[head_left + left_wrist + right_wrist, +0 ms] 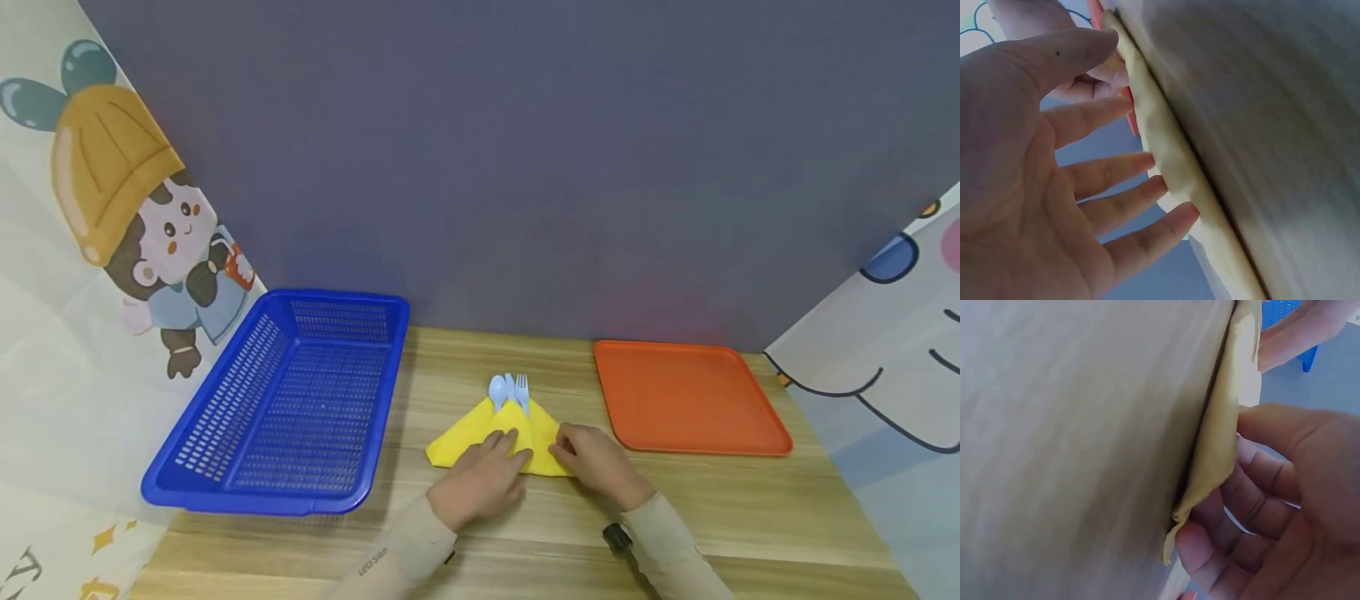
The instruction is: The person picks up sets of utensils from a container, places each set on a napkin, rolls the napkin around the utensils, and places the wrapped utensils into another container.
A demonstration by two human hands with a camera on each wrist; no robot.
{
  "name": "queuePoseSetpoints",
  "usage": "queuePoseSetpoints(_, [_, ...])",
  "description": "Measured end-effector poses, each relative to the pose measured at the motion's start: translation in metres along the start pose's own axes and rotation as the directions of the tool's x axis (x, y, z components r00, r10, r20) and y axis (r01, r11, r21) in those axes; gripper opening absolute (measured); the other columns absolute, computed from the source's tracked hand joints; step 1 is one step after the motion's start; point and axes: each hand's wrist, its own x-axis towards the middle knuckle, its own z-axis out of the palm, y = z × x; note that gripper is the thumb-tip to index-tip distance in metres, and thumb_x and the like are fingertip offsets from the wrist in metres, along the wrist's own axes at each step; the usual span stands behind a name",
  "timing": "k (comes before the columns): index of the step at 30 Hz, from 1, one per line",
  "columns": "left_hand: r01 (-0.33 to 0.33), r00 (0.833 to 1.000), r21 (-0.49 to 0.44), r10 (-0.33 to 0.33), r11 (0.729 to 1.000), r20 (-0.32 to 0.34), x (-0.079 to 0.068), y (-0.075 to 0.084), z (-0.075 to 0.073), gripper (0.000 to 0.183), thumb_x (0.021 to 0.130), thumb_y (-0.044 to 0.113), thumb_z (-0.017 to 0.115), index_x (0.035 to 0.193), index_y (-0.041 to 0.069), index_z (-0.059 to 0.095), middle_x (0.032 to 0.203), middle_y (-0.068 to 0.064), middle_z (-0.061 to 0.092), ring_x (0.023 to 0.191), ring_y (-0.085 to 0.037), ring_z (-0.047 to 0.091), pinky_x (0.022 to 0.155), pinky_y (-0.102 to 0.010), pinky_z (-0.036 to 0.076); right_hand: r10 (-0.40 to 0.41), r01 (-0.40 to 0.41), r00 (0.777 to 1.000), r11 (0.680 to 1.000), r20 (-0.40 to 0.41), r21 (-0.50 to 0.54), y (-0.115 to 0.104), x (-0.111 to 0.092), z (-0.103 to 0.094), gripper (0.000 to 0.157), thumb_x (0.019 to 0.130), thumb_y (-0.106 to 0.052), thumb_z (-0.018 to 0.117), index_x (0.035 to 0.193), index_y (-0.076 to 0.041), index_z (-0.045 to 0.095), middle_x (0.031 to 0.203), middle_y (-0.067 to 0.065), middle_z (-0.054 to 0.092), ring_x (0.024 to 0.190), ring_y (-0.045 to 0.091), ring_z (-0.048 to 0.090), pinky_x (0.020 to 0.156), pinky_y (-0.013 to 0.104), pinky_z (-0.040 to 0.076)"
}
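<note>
A yellow napkin (461,437), folded into a wide triangular shape, lies on the wooden table. From its top fold stick out the heads of a light blue spoon (497,388), a knife (510,385) and a fork (522,387); their handles are hidden in the cloth. My left hand (483,479) rests on the napkin's middle with fingers spread, and the left wrist view shows these fingertips (1147,161) on the cloth. At the right corner, my right hand (596,462) pinches the napkin (1216,437) with curled fingers.
A blue perforated basket (378,400) stands to the left of the napkin. On the right lies a flat orange tray (690,400), close to my right hand. A dark grey panel (487,167) closes off the table's back, with printed cartoon sheets on both sides.
</note>
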Motion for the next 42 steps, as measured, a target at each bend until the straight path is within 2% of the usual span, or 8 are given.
queuePoseSetpoints(5, [0.032,0.999,0.030,-0.033,0.999,0.020,0.000,0.002,0.002,0.053,0.097,0.041,0.063,0.146,0.023,0.052,0.153,-0.014,0.041,0.137,-0.033,0.041,0.100,-0.051,0.047,0.009,-0.011,0.999,0.998,-0.033,-0.056,-0.001,0.001,0.000,0.023,0.089,-0.023,0.077,0.080,-0.015,0.057,0.070,-0.006,0.048,0.061,0.010,0.045,0.054,0.027,0.042])
queuePoseSetpoints(10, [0.044,0.998,0.045,-0.046,0.998,0.034,0.000,0.002,0.003,0.055,0.097,0.041,0.062,0.148,0.024,0.050,0.154,-0.013,0.039,0.139,-0.032,0.039,0.101,-0.050,0.046,0.021,-0.034,0.995,0.991,-0.100,-0.130,0.000,0.001,-0.001,0.035,0.084,-0.030,0.082,0.096,-0.004,0.061,0.083,0.004,0.053,0.065,0.016,0.049,0.055,0.031,0.047])
queuePoseSetpoints(15, [0.047,0.998,0.041,-0.049,0.998,0.037,-0.001,0.001,0.004,0.056,0.097,0.041,0.063,0.148,0.024,0.049,0.155,-0.013,0.038,0.139,-0.031,0.038,0.103,-0.050,0.045,0.062,-0.072,0.995,0.989,-0.078,-0.133,0.000,0.002,-0.002,0.040,0.084,-0.033,0.081,0.101,-0.002,0.064,0.087,0.007,0.055,0.069,0.017,0.052,0.059,0.033,0.050])
queuePoseSetpoints(24, [0.067,0.996,0.023,-0.069,0.997,0.055,0.000,0.003,0.005,0.055,0.097,0.041,0.063,0.148,0.025,0.049,0.155,-0.012,0.038,0.140,-0.031,0.037,0.102,-0.051,0.045,0.118,-0.118,0.993,0.993,-0.010,-0.026,-0.005,0.008,-0.005,0.026,0.084,-0.024,0.081,0.091,-0.005,0.065,0.084,0.002,0.054,0.072,0.016,0.050,0.065,0.034,0.048])
queuePoseSetpoints(29, [0.071,0.996,0.019,-0.072,0.997,0.053,0.000,0.004,0.006,0.054,0.097,0.041,0.063,0.147,0.026,0.050,0.154,-0.012,0.039,0.139,-0.031,0.038,0.100,-0.051,0.046,0.165,-0.168,0.985,0.984,0.044,0.061,-0.005,0.008,-0.007,0.028,0.087,-0.025,0.078,0.098,-0.002,0.063,0.079,0.002,0.057,0.068,0.015,0.050,0.060,0.033,0.046])
queuePoseSetpoints(35, [0.071,0.996,0.021,-0.072,0.997,0.056,0.001,0.005,0.004,0.053,0.097,0.041,0.062,0.147,0.026,0.050,0.154,-0.012,0.039,0.139,-0.030,0.037,0.101,-0.051,0.046,0.199,-0.215,0.975,0.956,0.096,0.200,0.004,-0.003,-0.013,0.041,0.087,-0.034,0.078,0.103,0.001,0.064,0.083,0.002,0.063,0.070,0.015,0.053,0.062,0.033,0.049])
queuePoseSetpoints(38, [0.077,0.995,0.016,-0.077,0.997,0.061,0.001,0.005,0.004,0.053,0.098,0.040,0.062,0.147,0.026,0.051,0.154,-0.011,0.039,0.140,-0.030,0.037,0.101,-0.050,0.046,0.195,-0.225,0.972,0.934,0.134,0.277,0.010,-0.009,-0.016,0.037,0.086,-0.035,0.078,0.098,-0.001,0.067,0.080,0.001,0.062,0.069,0.015,0.053,0.061,0.032,0.048])
queuePoseSetpoints(42, [0.082,0.995,0.011,-0.082,0.997,0.064,0.001,0.004,0.004,0.052,0.098,0.040,0.061,0.147,0.025,0.051,0.154,-0.012,0.039,0.140,-0.030,0.037,0.100,-0.050,0.046,0.146,-0.213,0.969,0.901,0.198,0.379,0.016,-0.015,-0.021,0.029,0.087,-0.032,0.077,0.093,-0.005,0.070,0.074,0.000,0.057,0.067,0.016,0.051,0.059,0.030,0.045])
